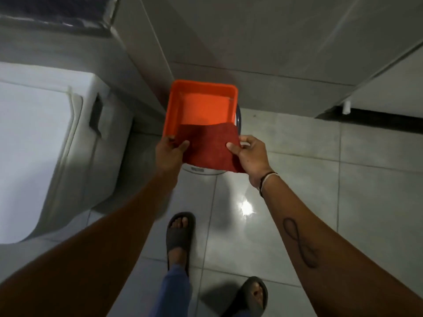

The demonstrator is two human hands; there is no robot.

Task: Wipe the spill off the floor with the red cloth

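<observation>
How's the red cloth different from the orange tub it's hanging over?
The red cloth is dark red and fuzzy; the orange tub is bright orange and smooth. The cloth is limp, draped over the tub's near edge; the tub is a rigid open box. The left hand and right hand each pinch the cloth; whether they also hold the tub is unclear. Both sit raised above the floor.
</observation>
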